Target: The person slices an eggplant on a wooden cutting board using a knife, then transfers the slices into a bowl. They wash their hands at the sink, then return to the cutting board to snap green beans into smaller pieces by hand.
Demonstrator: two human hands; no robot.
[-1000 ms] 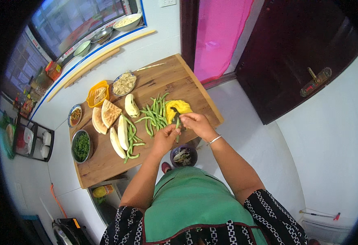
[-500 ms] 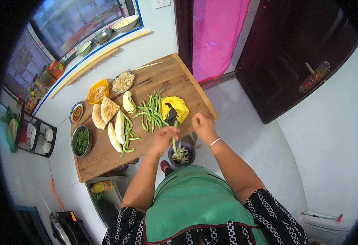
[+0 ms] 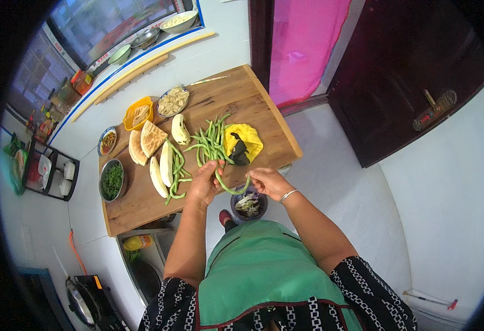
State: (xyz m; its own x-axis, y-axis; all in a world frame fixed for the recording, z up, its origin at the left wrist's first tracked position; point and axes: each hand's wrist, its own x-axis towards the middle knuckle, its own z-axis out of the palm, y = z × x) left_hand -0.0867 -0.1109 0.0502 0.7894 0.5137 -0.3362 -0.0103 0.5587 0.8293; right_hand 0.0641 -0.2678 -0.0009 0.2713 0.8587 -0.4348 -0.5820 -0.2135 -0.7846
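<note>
A long green bean (image 3: 232, 191) bows downward between my two hands, just off the table's front edge. One end is pinched in my left hand (image 3: 205, 183), closed beside the bean pile. My right hand (image 3: 271, 182), with a bracelet at the wrist, has its fingers closed on the other end. Beyond my left hand a heap of green beans (image 3: 211, 142) lies on the wooden table (image 3: 137, 212). Next to the heap sits a crumpled yellow bag (image 3: 247, 135) with a dark patch. More beans (image 3: 179, 165) lie beside pale peeled eggplants (image 3: 166, 164).
Flatbread wedges (image 3: 152, 139), a yellow basket (image 3: 130, 117), a plate of pale slices (image 3: 173, 102), a bowl of chopped greens (image 3: 121, 187) and a small dish (image 3: 107, 142) stand on the table. Below its front edge is a waste bin (image 3: 259, 211) with scraps. A dark door (image 3: 396, 71) stands to the right.
The bean was hanging from my left hand over the bin with my right hand apart. Now both hands hold it, raised and stretched sideways. The view has shifted slightly.
</note>
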